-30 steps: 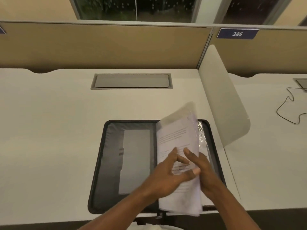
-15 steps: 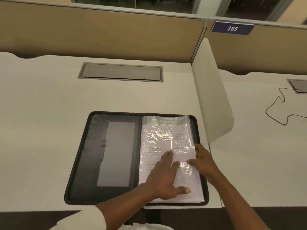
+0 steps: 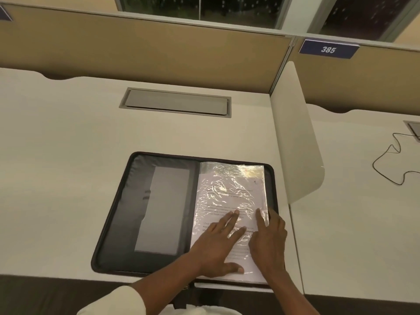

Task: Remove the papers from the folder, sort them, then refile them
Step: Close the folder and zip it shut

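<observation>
Head view: left hand and right hand, fingers flat, press papers inside folder at desk edge.

light: warm, dim, overhead | glare: bright on crinkled plastic sleeve | focus: slightly soft | edges: wide-angle bend

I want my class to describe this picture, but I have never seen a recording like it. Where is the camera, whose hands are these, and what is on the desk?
The camera sits on a person's head, looking down at their own two bare hands; there is no machine. On the pale desk lies a black zip folder, opened flat. Its right half carries a shiny plastic sleeve with printed paper inside. The left hand lies flat on the sleeve; the right hand rests at its right edge. Neither grips anything.
</observation>
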The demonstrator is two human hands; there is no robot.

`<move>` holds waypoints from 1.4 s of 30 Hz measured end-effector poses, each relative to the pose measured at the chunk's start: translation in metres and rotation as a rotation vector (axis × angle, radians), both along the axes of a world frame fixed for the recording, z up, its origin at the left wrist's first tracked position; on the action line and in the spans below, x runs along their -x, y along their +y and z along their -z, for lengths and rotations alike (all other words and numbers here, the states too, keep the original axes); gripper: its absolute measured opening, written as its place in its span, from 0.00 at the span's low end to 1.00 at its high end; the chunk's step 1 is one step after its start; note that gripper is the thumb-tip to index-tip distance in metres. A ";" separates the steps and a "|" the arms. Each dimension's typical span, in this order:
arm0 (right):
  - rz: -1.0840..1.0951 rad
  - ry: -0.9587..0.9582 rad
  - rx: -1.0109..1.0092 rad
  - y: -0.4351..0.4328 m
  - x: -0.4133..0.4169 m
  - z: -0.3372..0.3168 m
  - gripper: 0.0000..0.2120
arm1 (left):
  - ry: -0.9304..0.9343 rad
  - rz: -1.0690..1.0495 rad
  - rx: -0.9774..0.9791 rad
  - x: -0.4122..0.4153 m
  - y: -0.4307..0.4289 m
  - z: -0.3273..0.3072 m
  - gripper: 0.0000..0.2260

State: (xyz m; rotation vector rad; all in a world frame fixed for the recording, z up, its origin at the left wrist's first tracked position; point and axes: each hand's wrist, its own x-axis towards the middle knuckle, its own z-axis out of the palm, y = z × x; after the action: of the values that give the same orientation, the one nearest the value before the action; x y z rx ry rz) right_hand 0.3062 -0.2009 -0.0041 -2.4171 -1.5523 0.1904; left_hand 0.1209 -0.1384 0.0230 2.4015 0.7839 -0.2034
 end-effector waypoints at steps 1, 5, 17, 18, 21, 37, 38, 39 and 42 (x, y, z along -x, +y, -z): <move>0.003 -0.019 0.007 -0.001 0.001 0.002 0.37 | -0.014 -0.011 0.014 0.001 0.002 -0.002 0.44; 0.035 -0.059 -0.014 0.001 0.002 0.003 0.30 | -0.233 -0.275 0.101 0.017 0.014 -0.010 0.31; 0.150 0.118 -0.118 -0.007 -0.019 0.012 0.27 | 0.356 -1.259 -0.147 0.178 0.082 -0.014 0.38; 0.150 0.135 -0.132 -0.007 -0.021 0.012 0.27 | 0.351 -1.297 -0.122 0.185 0.083 -0.014 0.38; 0.173 0.193 -0.139 -0.003 -0.024 0.012 0.28 | 0.296 -1.375 -0.089 0.199 0.088 -0.014 0.38; 0.309 0.427 -0.186 0.006 -0.034 0.001 0.32 | -0.028 -1.554 0.326 0.256 0.133 -0.034 0.17; 0.317 0.442 -0.194 0.007 -0.035 0.002 0.32 | -0.063 -1.555 0.345 0.258 0.134 -0.042 0.17; 0.328 0.463 -0.201 0.007 -0.035 0.002 0.32 | -0.117 -1.550 0.361 0.257 0.133 -0.053 0.17; 0.340 0.535 -0.240 0.011 -0.032 0.001 0.32 | -0.278 -1.509 0.329 0.251 0.134 -0.090 0.13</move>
State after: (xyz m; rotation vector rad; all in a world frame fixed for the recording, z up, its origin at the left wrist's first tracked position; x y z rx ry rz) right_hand 0.3379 -0.1902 -0.0051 -2.1563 -0.8681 0.5009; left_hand -0.1297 -0.0045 0.1135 1.0072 1.9284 0.5438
